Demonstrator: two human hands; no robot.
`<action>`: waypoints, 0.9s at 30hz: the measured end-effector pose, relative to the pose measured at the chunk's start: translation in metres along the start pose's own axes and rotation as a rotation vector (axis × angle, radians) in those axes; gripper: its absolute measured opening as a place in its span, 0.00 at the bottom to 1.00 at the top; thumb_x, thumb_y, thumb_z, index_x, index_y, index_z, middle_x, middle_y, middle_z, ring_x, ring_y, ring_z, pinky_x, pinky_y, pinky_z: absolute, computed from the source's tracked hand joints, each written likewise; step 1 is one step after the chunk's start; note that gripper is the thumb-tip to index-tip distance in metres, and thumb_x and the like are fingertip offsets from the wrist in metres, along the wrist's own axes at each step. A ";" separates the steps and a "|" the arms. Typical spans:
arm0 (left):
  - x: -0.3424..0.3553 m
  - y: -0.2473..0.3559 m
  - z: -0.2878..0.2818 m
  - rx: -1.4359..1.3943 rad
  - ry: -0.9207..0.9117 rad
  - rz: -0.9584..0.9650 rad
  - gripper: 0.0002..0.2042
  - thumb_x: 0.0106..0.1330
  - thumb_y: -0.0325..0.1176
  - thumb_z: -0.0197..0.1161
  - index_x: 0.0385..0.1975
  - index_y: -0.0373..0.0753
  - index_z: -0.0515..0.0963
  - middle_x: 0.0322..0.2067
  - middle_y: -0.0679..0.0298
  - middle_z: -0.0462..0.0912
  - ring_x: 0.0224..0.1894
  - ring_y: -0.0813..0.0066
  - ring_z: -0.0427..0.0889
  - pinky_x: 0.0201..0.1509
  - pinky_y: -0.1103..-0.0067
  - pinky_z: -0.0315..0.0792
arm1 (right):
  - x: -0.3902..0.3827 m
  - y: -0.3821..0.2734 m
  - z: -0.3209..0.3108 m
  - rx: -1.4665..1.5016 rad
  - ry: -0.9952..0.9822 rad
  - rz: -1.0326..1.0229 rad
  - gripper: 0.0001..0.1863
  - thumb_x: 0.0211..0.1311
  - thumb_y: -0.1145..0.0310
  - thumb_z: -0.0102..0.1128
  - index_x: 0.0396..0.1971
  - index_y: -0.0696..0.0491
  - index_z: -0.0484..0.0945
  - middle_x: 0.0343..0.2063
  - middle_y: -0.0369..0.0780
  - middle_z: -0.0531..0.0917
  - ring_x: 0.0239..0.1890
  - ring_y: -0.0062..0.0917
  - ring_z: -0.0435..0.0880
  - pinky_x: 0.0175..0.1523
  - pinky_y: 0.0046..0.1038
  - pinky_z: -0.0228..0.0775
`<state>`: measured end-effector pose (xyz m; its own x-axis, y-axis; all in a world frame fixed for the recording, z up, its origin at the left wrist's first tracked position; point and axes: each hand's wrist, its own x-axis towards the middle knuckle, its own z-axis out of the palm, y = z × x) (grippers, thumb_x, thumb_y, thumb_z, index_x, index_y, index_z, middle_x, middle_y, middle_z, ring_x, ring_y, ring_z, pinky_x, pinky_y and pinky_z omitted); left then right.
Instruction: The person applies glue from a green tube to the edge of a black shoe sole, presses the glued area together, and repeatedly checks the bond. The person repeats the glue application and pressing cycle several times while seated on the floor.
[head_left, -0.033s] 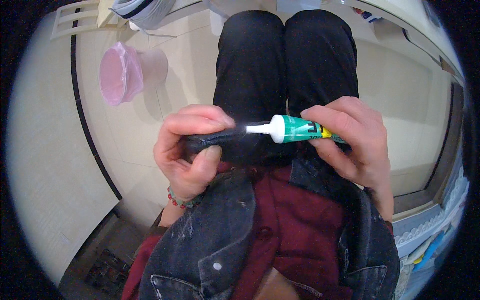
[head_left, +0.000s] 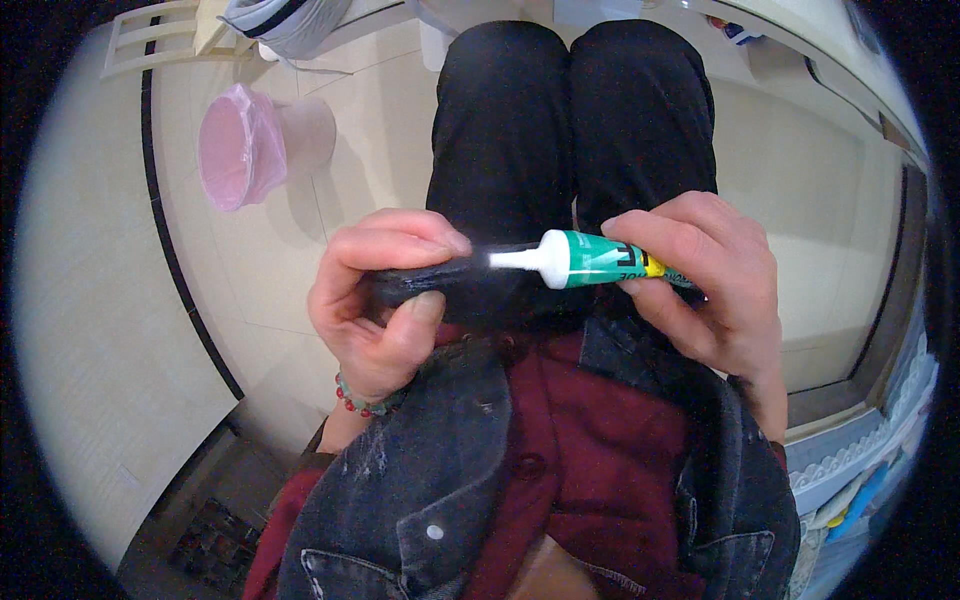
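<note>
Far left: a pink-lined waste bin (head_left: 245, 145) stands on the pale tiled floor (head_left: 300, 270), well apart from the hands. A dark line in the floor curves from far to near just left of the bin. At the far left edge, part of a pale slatted wooden frame (head_left: 150, 30); beside it, a grey-and-white bundle (head_left: 285, 20), kind unclear.

Left of centre: left hand (head_left: 385, 300) is curled around a dark, slim object (head_left: 430, 282), fingers over the top, thumb pressed underneath. Object lies roughly level, pointing right; what it is cannot be told, as it merges with the black trousers (head_left: 570, 130) behind it. A beaded bracelet (head_left: 365, 400), green and red, sits on the left wrist.

Centre: white nozzle of a green glue tube (head_left: 590, 260) meets the right end of the dark object; whether the tip actually touches is blurred.

Right of centre: right hand (head_left: 700, 285) grips the tube body, fingers wrapped over it, tube level and pointing left. Yellow band visible on the tube near the fingers.

Near: dark denim jacket (head_left: 420, 500) open over a maroon shirt (head_left: 590, 470).

Far right: pale cabinet edge (head_left: 870, 330) and a lace-trimmed border (head_left: 870, 450) at the rim.
</note>
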<state>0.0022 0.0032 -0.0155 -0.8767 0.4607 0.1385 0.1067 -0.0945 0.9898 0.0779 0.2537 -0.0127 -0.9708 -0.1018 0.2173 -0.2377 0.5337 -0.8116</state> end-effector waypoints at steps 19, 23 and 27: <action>0.000 0.004 0.005 0.023 -0.024 -0.023 0.14 0.49 0.16 0.59 0.38 0.31 0.75 0.39 0.49 0.80 0.41 0.68 0.80 0.50 0.76 0.73 | 0.023 -0.020 -0.018 -0.247 -0.086 -0.119 0.19 0.42 0.69 0.67 0.40 0.52 0.82 0.26 0.39 0.79 0.27 0.32 0.77 0.31 0.31 0.66; 0.003 0.007 0.006 0.023 -0.051 -0.019 0.14 0.49 0.14 0.59 0.38 0.30 0.75 0.39 0.50 0.80 0.42 0.68 0.80 0.50 0.77 0.73 | 0.024 -0.023 -0.024 -0.261 -0.110 -0.132 0.19 0.42 0.68 0.67 0.39 0.52 0.82 0.26 0.39 0.79 0.26 0.32 0.77 0.30 0.31 0.65; 0.005 0.013 0.009 0.043 -0.061 -0.027 0.14 0.51 0.12 0.58 0.39 0.30 0.76 0.41 0.52 0.79 0.43 0.69 0.80 0.50 0.78 0.73 | 0.030 -0.026 -0.023 -0.277 -0.110 -0.169 0.19 0.41 0.67 0.66 0.39 0.52 0.82 0.25 0.38 0.79 0.26 0.31 0.76 0.29 0.31 0.64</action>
<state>0.0033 0.0125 -0.0021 -0.8493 0.5158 0.1123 0.1044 -0.0443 0.9935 0.0558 0.2559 0.0277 -0.9199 -0.2904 0.2637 -0.3919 0.7078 -0.5878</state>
